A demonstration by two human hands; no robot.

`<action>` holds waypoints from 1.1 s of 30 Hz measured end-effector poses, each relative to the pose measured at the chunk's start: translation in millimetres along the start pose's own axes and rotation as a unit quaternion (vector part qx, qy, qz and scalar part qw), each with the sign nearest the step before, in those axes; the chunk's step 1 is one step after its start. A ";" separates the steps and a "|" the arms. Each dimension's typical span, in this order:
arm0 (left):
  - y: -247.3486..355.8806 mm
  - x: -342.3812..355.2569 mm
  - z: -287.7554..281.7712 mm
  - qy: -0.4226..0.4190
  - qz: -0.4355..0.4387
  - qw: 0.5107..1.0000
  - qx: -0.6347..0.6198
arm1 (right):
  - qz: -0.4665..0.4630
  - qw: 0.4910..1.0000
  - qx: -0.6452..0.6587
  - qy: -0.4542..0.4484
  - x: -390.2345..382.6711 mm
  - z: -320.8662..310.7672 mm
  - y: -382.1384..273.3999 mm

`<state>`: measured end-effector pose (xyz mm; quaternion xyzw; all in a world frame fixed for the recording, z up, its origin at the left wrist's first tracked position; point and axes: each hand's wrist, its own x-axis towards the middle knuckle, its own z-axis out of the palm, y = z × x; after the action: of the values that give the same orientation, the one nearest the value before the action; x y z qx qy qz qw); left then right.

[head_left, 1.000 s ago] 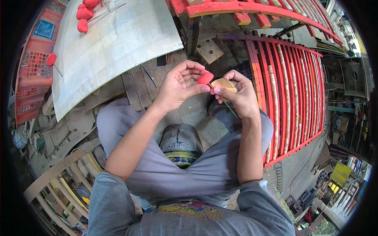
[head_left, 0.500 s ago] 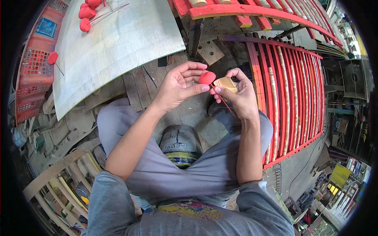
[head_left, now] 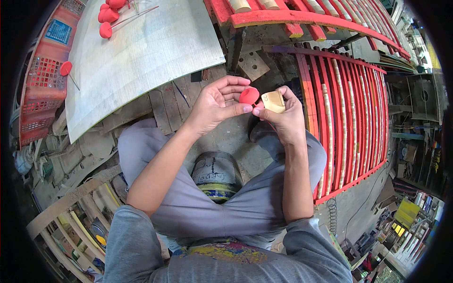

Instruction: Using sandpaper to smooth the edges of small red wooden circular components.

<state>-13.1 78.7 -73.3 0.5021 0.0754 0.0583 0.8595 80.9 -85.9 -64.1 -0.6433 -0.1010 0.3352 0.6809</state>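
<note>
In front of me, my left hand [head_left: 217, 107] pinches a domed red piece [head_left: 247, 95] on a thin stick between thumb and curled fingers. Beside it, my right hand [head_left: 283, 115] grips a small tan block [head_left: 273, 102]; its thumb and fingers are also at the stick just under the red piece, where a smaller red part partly shows. The two hands nearly touch at the thumbs. Most of the stick is hidden behind my right hand.
A pale board [head_left: 141, 47] holds several red pieces [head_left: 108, 16] on sticks, beside a red plastic crate [head_left: 45, 94]. Red slatted racks [head_left: 333, 141] stand at right and top. A grey bucket [head_left: 214, 175] sits between my legs; wooden slats [head_left: 63, 224] lie lower left.
The red piece has shifted slightly down and turned. The tan block has moved a little right and turned upright. The stick below has become mostly hidden.
</note>
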 end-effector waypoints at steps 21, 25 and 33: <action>-4.4 -1.8 8.4 -0.050 0.027 0.998 0.022 | -0.055 0.993 0.094 -0.036 13.1 3.3 -3.4; 6.6 -13.8 29.1 -0.016 0.057 0.998 -0.010 | -0.030 0.986 0.143 -0.077 19.7 -4.0 -18.1; 99.9 -86.3 40.9 -0.020 0.130 0.988 -0.081 | 0.018 0.981 0.001 -0.194 53.2 8.1 -24.0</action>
<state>-92.6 77.4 39.7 0.4372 -0.0126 0.1655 0.8839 124.3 -47.0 -55.9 -0.5667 -0.2195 0.4658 0.6432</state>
